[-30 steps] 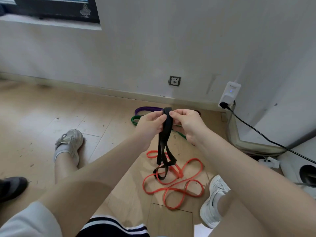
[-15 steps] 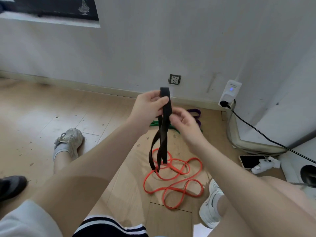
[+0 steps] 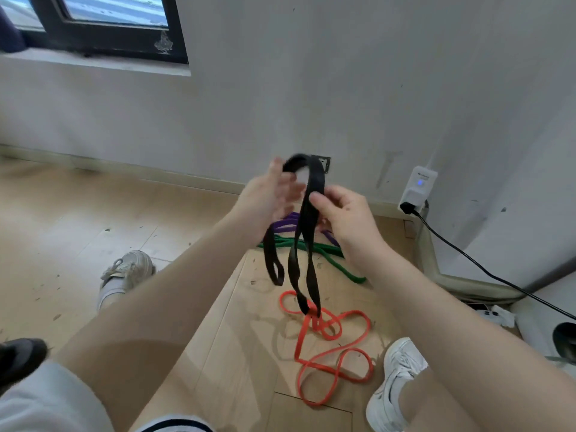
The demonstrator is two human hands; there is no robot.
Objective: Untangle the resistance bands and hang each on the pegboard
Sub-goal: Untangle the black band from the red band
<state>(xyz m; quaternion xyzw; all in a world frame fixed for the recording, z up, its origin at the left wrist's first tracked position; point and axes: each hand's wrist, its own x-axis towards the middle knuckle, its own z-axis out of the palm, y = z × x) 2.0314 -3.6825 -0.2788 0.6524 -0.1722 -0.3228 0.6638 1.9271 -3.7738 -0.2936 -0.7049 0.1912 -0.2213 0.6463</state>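
Two raised hands hold a flat black rubber band: right hand pinches it, left hand blurred, fingers' grasp unclear.

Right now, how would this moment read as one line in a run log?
stage: untangling | black band: lifted, its loops hanging | right hand: pinching it | left hand: fingers straight at top loop | orange band: on floor | hung: none seen

orange band underneath, bare floor left

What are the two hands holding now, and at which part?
Both hold the black band near its top: right hand pinches the doubled strands below the bend; left hand supports the top loop.
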